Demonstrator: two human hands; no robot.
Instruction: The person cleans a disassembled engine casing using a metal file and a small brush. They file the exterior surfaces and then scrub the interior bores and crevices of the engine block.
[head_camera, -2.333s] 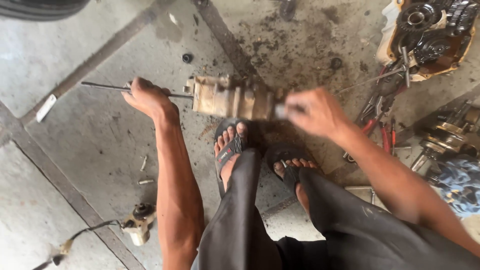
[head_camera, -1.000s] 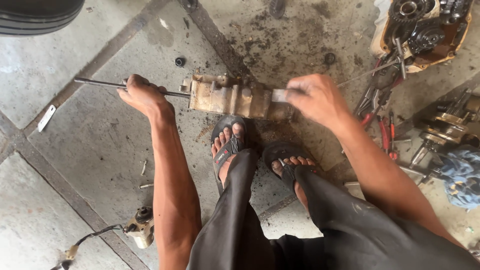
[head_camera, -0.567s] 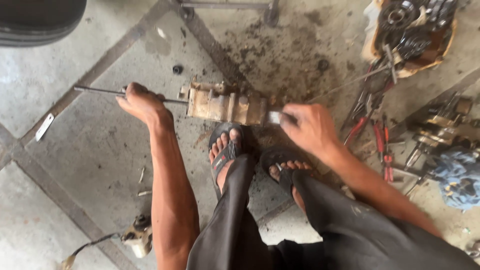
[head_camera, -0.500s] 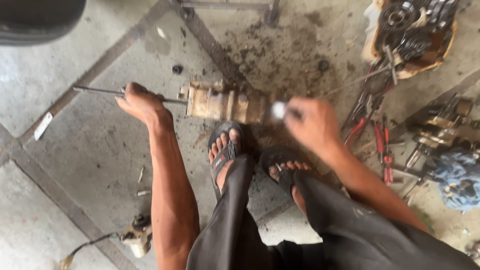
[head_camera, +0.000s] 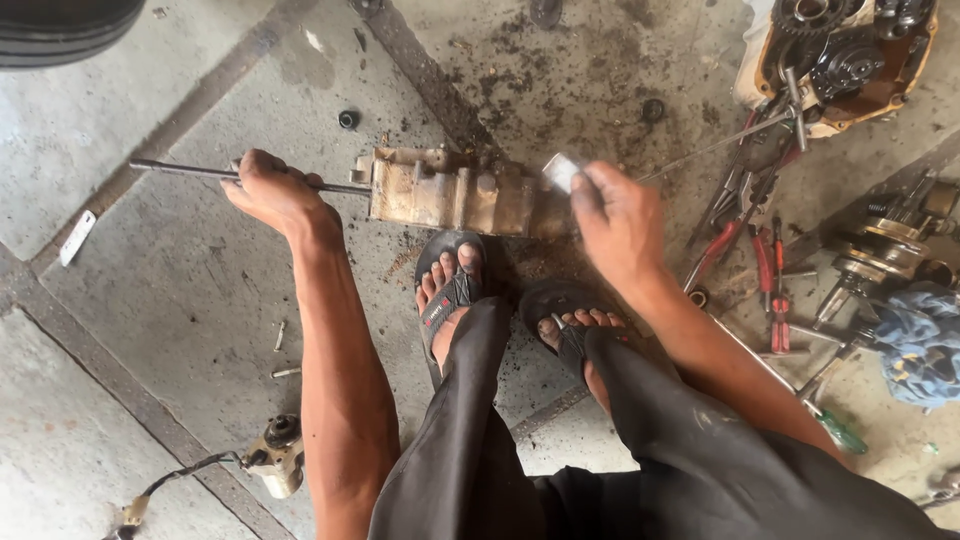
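Head view: the housing (head_camera: 455, 190), a grimy metal casting, lies on the concrete floor (head_camera: 180, 300) just ahead of the sandalled feet (head_camera: 450, 295). The left hand (head_camera: 272, 192) is closed around the rod (head_camera: 180, 169) projecting from the housing's left end. The right hand (head_camera: 618, 215), blurred, grips a small metal tool (head_camera: 562, 172) at the housing's right end. Pliers (head_camera: 772, 280) lie farther right of the housing.
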